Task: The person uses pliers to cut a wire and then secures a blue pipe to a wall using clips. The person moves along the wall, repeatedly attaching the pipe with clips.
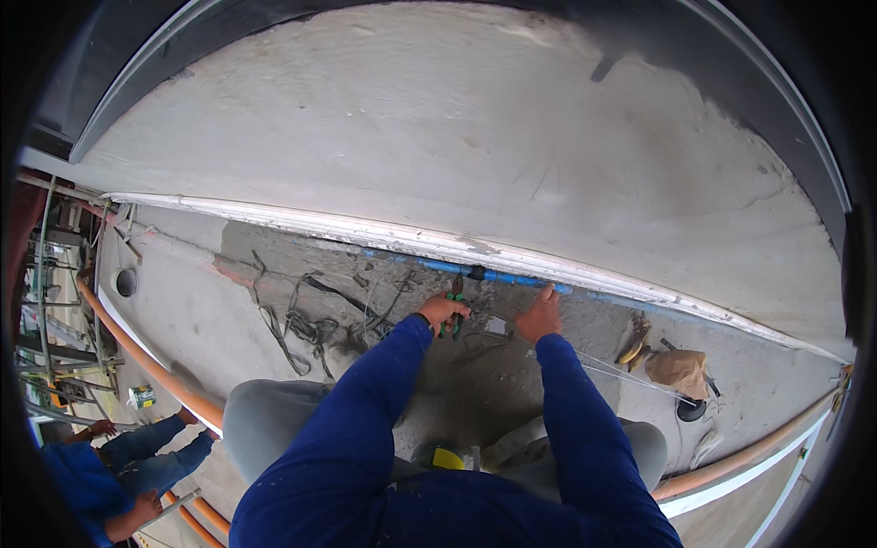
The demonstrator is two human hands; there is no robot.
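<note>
My left hand (437,310) is closed round a pair of pliers (457,299) with green handles, its jaws pointing up toward the wall. A thin blue pipe (420,263) runs along the foot of the wall, with a dark band (476,272) round it just beyond the pliers. Farther right, my right hand (539,316) is closed, its fingertips at the blue pipe's right part, seemingly pinching it. Under my hands lies damp, rough mortar (484,361). A small pale rectangular piece (496,325) rests between the hands.
Dark tangled straps (311,329) lie left of my hands. To the right are a paper bag (678,373), yellowish gloves or peels (633,342) and a black round opening (692,410). An orange pipe (155,352) borders the ledge. At lower left sits another person (82,484) in blue.
</note>
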